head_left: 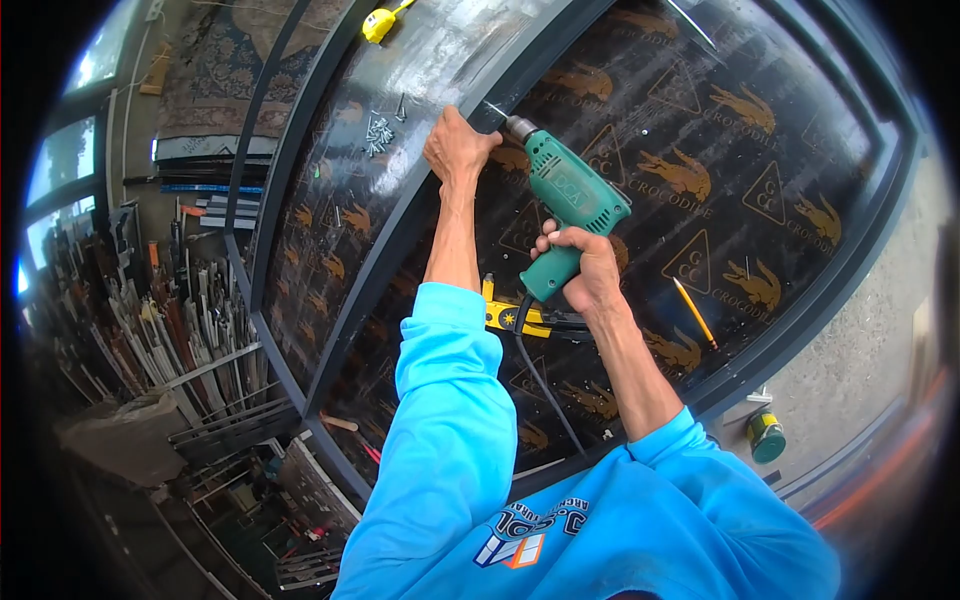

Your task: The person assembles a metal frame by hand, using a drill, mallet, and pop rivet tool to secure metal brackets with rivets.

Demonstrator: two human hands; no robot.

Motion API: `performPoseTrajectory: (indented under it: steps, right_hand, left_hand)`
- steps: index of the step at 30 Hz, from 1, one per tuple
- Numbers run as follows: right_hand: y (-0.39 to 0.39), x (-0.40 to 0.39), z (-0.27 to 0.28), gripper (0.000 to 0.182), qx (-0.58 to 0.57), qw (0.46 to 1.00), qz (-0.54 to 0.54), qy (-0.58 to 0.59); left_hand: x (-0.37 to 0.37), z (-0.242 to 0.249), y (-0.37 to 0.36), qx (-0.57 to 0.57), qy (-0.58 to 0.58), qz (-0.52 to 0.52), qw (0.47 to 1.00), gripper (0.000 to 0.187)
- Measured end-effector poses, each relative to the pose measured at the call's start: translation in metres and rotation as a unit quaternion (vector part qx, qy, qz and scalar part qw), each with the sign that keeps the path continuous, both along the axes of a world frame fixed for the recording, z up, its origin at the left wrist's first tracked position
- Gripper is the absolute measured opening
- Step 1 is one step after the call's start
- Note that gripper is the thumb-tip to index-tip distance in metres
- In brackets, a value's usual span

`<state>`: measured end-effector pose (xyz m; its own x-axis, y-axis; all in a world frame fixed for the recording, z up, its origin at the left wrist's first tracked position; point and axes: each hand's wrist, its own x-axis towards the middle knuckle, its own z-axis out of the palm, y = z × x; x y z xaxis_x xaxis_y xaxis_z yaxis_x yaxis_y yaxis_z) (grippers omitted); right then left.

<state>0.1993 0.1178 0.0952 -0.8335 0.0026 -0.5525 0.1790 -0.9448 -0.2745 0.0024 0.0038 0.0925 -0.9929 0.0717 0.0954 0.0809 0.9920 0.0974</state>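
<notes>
My right hand (585, 265) is wrapped round the handle of a green corded drill (570, 185). The drill's thin bit (494, 107) reaches over a dark metal frame bar (520, 75). Beside the chuck, my left hand (460, 145) rests at that bar with its fingers curled; what they hold, if anything, is hidden. A small pile of screws (379, 136) lies left of my left hand on the dark board. Below the drill, a yellow tool (520, 318) lies partly under its cord.
A yellow tape measure (378, 26) sits at the top. On the printed board (640, 230) lies a pencil (695, 312). A green container (766, 437) stands on the floor at lower right. Many long metal pieces (180, 330) stand at the left.
</notes>
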Motion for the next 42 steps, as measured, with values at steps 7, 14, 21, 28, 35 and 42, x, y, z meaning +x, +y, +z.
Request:
performPoseTrajectory:
  steps: [7, 14, 21, 28, 35, 42]
  right_hand:
    - [0.003, -0.006, -0.007, 0.041, -0.041, 0.999, -0.010, 0.027]
    - [-0.010, 0.003, -0.002, 0.041, -0.048, 0.998, -0.017, 0.026]
    - [-0.021, 0.005, -0.015, 0.029, -0.111, 0.993, -0.019, 0.031]
    - [-0.029, 0.005, -0.020, 0.030, -0.148, 0.988, -0.017, 0.037]
    - [-0.024, 0.007, -0.020, 0.036, -0.157, 0.987, -0.021, 0.022]
    - [0.021, 0.062, -0.009, 0.048, -0.165, 0.986, 0.019, 0.004]
  left_hand:
    - [-0.007, 0.004, 0.001, -0.002, 0.004, -0.020, 1.000, 0.060]
    - [-0.003, 0.005, -0.002, -0.009, -0.022, -0.005, 1.000, 0.062]
    - [-0.005, 0.003, -0.003, -0.009, -0.033, 0.002, 0.999, 0.063]
    - [-0.004, 0.003, -0.001, -0.008, -0.029, 0.003, 1.000, 0.063]
    - [-0.002, 0.007, -0.002, -0.003, -0.030, 0.001, 1.000, 0.063]
    - [-0.001, 0.009, -0.019, 0.089, -0.020, -0.075, 0.993, 0.072]
